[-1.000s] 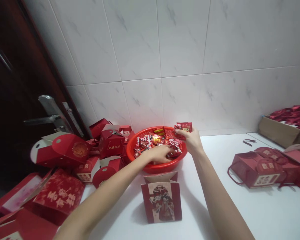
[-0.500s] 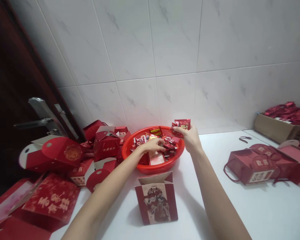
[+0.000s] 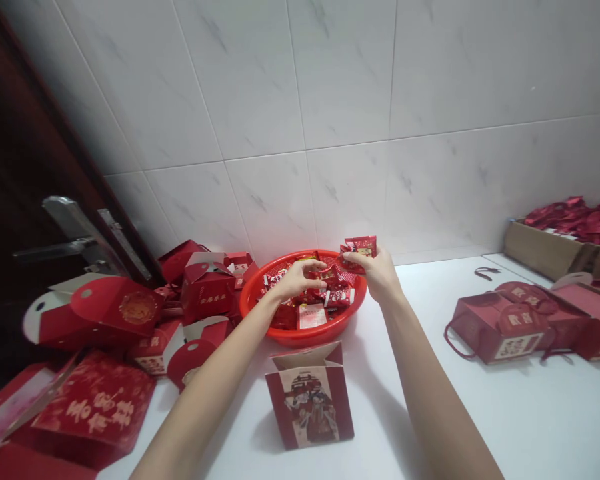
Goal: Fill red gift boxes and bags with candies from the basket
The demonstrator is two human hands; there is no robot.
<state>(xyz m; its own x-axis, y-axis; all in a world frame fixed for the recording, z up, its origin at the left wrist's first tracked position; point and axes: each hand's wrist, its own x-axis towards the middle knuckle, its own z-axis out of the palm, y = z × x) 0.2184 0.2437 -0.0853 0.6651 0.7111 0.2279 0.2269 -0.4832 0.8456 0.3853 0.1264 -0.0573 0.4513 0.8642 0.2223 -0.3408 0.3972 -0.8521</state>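
Observation:
My left hand [image 3: 301,279] is over a round red plastic basket [image 3: 307,339] of wrapped candies. Its thumb and fingers are curved but apart. A red-wrapped candy [image 3: 330,274] shows just past the fingertips; whether they touch it I cannot tell. Above the basket's right rim, my right hand [image 3: 380,272] is closed around red candy packets [image 3: 360,248], pinched under the thumb. In front of the basket a red gift box [image 3: 311,407] stands upright, its top open and a printed pair of figures on its front.
Folded red gift boxes [image 3: 115,310] pile up at the left, beside a dark door with a metal handle [image 3: 65,233]. On the right lie more red boxes with cords [image 3: 510,327], a small dark strap [image 3: 487,273] and a cardboard carton [image 3: 545,250] of shiny red material. A tiled wall rises behind.
My left hand has lifted slightly out of the candies and its fingers have spread. A white-and-red wrapper now shows below it. My right hand still holds its packets in nearly the same place.

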